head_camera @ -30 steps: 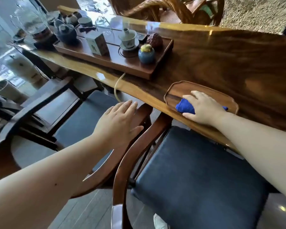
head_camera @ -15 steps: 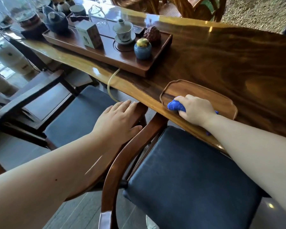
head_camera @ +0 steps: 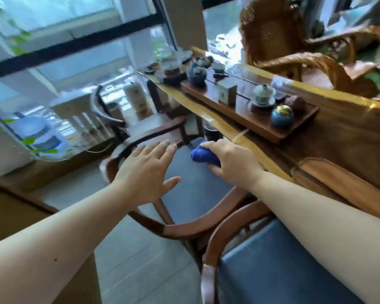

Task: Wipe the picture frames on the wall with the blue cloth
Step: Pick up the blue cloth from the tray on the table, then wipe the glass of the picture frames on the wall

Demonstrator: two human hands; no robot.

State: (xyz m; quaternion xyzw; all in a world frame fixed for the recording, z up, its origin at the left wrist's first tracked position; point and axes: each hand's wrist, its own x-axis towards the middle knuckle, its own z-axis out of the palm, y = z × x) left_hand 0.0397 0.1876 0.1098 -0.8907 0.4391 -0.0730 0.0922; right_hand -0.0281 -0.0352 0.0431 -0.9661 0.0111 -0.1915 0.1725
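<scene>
My right hand (head_camera: 230,162) grips the bunched blue cloth (head_camera: 201,154) and holds it in the air, off the table edge and above a chair seat. To its left my left hand (head_camera: 145,174) hovers with fingers spread and nothing in it, over the curved wooden chair back (head_camera: 184,231). No picture frame or wall with frames shows in this view. The small wooden tray (head_camera: 338,181) where the cloth lay sits on the table to the right of my right forearm.
A long wooden table (head_camera: 349,137) runs along the right, carrying a tea tray (head_camera: 250,119) with a blue jar (head_camera: 282,117), cups and a teapot. Two blue-cushioned wooden chairs (head_camera: 272,270) stand below. Large windows (head_camera: 75,51) fill the left; a rattan chair (head_camera: 283,44) stands behind the table.
My right hand has lifted the blue cloth off the small tray and carried it left, past the table edge. My left hand has come off the chair back. The view has swung up and left.
</scene>
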